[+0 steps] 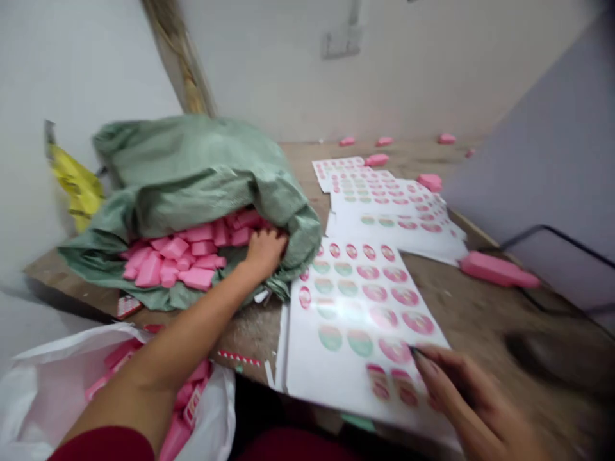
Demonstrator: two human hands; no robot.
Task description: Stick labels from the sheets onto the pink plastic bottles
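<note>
My left hand (266, 251) reaches into the mouth of a green woven sack (202, 160). Its fingers are curled at the sack's inner fold beside a heap of small pink plastic bottles (175, 256); what they grip is hidden. Over the near right part of a white sheet of stickers (307, 358) is my right hand (466, 397), slightly blurred. Its thumb and finger come together at a small dark tip that I cannot make out. Round pink and green stickers cover the sheet, with small ovals along its far edge.
A white bag (33, 397) with more pink bottles hangs at the table's near left edge. Further sticker sheets (384, 230) lie behind. One pink bottle (500, 270) lies at right by a black cable (571, 237); several others lie toward the wall. A dark blurred object (542, 358) is far right.
</note>
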